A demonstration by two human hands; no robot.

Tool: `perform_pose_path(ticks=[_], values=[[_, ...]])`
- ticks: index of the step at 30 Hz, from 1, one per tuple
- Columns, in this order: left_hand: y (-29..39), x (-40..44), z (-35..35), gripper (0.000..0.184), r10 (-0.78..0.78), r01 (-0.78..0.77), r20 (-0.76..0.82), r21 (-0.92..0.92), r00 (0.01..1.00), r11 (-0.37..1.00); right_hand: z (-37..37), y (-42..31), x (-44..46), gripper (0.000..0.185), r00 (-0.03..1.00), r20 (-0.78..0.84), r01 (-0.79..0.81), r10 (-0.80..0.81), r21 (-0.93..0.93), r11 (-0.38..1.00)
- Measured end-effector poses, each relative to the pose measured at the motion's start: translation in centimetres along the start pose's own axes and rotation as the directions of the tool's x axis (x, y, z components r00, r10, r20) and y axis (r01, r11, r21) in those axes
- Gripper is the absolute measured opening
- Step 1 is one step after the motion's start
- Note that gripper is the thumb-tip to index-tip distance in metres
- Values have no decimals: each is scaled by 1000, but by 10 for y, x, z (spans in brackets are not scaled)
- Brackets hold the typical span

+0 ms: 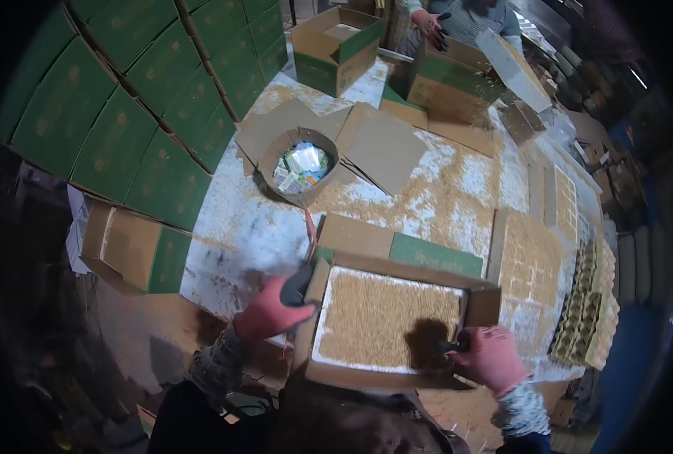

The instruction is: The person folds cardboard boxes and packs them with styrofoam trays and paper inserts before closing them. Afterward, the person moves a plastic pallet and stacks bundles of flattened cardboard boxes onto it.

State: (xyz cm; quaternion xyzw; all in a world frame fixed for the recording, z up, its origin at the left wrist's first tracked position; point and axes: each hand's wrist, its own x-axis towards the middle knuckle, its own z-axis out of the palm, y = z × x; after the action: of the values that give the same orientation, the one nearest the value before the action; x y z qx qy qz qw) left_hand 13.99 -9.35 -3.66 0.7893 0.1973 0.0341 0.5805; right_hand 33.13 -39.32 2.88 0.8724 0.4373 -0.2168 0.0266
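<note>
Head view: see left hand [272, 309] spread, empty, beside the carton [388, 377] at the near edge of the table [230, 261]; right hand [494, 356] curled at its near right corner, unclear whether gripping. Could spill grainy filling [385, 314] if tilting the carton. Count two hands, one filled carton, one round tub [295, 135].
</note>
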Motion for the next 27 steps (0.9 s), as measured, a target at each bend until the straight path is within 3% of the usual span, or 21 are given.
perform_pose_path(ticks=[1, 2, 3, 4, 5, 6, 7, 9, 11, 12, 14, 15, 18, 21, 22, 24, 25, 26, 27], values=[[6, 3, -9, 48, -11, 8, 117, 27, 993, 1000, -26, -2, 17, 45, 997, -48, 70, -67, 58, 996], [-20, 13, -23, 46, -68, 105, 184, -201, 981, 974, -44, -4, 43, 44, 990, -141, 14, 16, 214, 977], [-37, 33, -35, 40, 167, -166, -93, 17, 982, 986, -60, -6, 72, 43, 970, -214, -30, 116, 369, 929], [-51, 65, -41, 33, 98, -132, -151, -234, 984, 963, -66, -6, 112, 42, 953, -299, 50, 55, 330, 943], [-58, 100, -50, 29, 61, -27, -332, 106, 941, 994, -60, -4, 162, 41, 924, -383, 125, -6, 288, 949], [-99, 142, -58, 30, 175, -104, -455, 178, 873, 979, -35, 8, 224, 49, 929, -368, 183, -41, 359, 915], [-112, 176, -66, 32, 146, -35, -506, 222, 850, 974, -29, 3, 265, 72, 981, -192, 45, 29, 374, 926], [-132, 229, -75, 42, 253, 80, -549, 511, 797, 856, 38, 21, 367, 94, 971, -236, 40, -43, -17, 999], [-151, 261, -77, 47, 353, 271, -544, 762, 761, 589, 77, 11, 423, 104, 973, -217, -92, 81, -42, 995], [-161, 270, -79, 48, 329, 290, -537, 769, 777, 570, 85, 4, 434, 106, 961, -254, -121, 105, -45, 992], [-178, 272, -79, 49, 253, 325, -510, 785, 822, 527, 108, -3, 443, 97, 957, -268, -155, 114, -135, 979], [-182, 270, -80, 48, 234, 314, -525, 749, 818, 583, 120, -5, 442, 89, 951, -285, -168, 121, -147, 975], [-177, 262, -84, 44, 161, 261, -549, 610, 820, 748, 133, 13, 438, 65, 985, -168, 11, -43, -188, 982], [-171, 256, -93, 38, 31, 355, -533, 604, 845, 713, 110, 38, 409, 44, 909, -257, 276, -328, -218, 936], [-164, 251, -95, 35, -11, 366, -524, 579, 852, 728, 104, 48, 397, 37, 890, -272, 344, -367, -130, 930], [-122, 235, -99, 28, -89, 381, -495, 529, 864, 758, 61, 43, 356, 38, 901, -279, 299, -332, -154, 942], [-101, 220, -94, 26, 124, 207, -553, 498, 824, 842, 33, 39, 329, 38, 906, -284, 276, -314, -165, 947], [-79, 198, -86, 23, 312, 17, -607, 473, 731, 881, 3, 35, 296, 39, 893, -394, 215, -220, -57, 975], [-52, 170, -78, 22, 506, -256, -553, 467, 661, 846, -22, 33, 258, 40, 870, -482, 154, -105, 62, 986]])
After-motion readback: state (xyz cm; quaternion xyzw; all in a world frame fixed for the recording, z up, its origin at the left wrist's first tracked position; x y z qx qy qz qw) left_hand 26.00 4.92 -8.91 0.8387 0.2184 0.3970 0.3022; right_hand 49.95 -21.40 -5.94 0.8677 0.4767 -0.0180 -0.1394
